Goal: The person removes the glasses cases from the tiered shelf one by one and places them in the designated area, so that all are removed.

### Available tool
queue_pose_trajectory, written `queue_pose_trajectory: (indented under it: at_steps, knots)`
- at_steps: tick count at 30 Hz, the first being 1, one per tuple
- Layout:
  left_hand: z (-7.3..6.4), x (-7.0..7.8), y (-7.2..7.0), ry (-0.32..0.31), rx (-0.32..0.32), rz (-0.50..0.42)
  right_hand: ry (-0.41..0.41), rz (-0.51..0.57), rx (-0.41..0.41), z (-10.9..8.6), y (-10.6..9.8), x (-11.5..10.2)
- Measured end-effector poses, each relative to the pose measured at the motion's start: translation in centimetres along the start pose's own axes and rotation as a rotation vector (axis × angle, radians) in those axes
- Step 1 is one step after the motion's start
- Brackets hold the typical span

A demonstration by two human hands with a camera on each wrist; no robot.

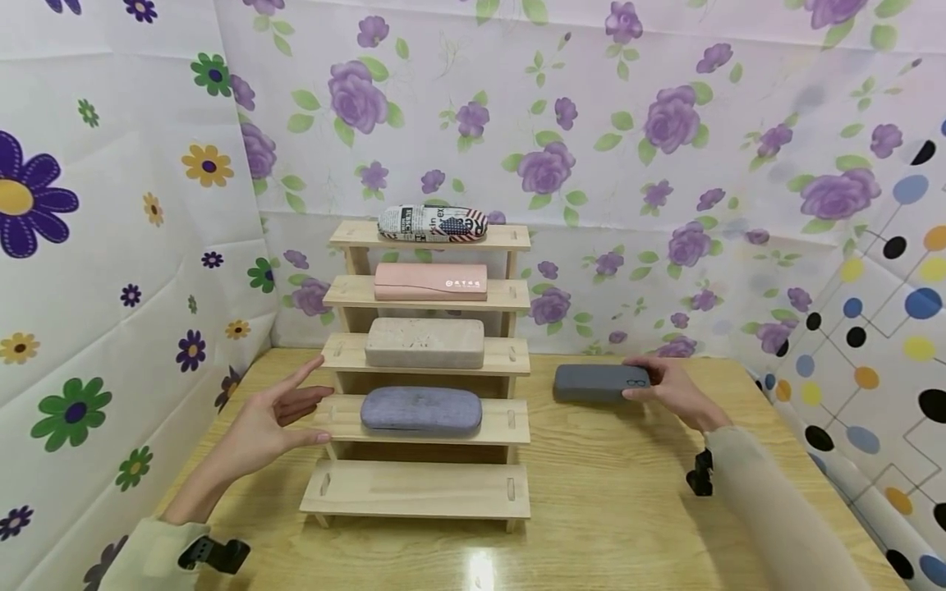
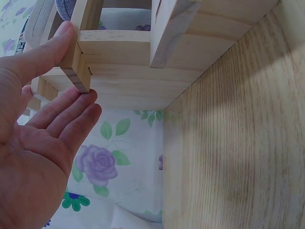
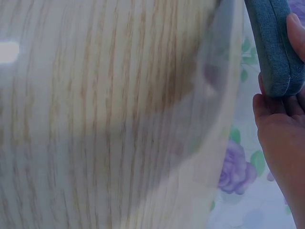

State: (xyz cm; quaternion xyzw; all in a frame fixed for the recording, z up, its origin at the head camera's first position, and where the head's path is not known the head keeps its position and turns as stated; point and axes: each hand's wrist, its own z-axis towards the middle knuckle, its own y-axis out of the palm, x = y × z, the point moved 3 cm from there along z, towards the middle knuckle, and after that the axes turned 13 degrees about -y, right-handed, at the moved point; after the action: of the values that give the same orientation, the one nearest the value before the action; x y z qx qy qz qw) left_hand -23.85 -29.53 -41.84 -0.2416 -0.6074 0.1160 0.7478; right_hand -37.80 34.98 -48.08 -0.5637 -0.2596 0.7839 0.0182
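A wooden stepped display rack (image 1: 414, 488) stands on the table with glasses cases on its steps. My left hand (image 1: 277, 419) is at the rack's left side; in the left wrist view its thumb (image 2: 57, 40) and fingertips (image 2: 88, 102) lie on either side of a step's end. My right hand (image 1: 676, 392) grips the right end of a dark blue-grey glasses case (image 1: 599, 383) to the right of the rack. In the right wrist view, the thumb lies along one side of that case and the fingers are on the other, partly hidden.
From the top step down sit a newspaper-print case (image 1: 432, 223), a pink case (image 1: 431, 281), a beige case (image 1: 424, 343) and a blue-violet fabric case (image 1: 421, 410). The lowest step is bare wood. Flowered cloth (image 1: 547, 172) hangs behind the wooden table (image 1: 613, 509).
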Motion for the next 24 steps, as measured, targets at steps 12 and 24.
queue_pose_trajectory:
  at_steps: [12, 24]
  knots:
    - [0.1, 0.0, 0.1, -0.002, -0.001, -0.008, 0.011, -0.049, -0.042, 0.3, 0.3, 0.5]
    - [-0.1, 0.0, 0.1, -0.01, 0.005, -0.005, 0.006, -0.134, -0.086, 0.8, 1.2, 0.1]
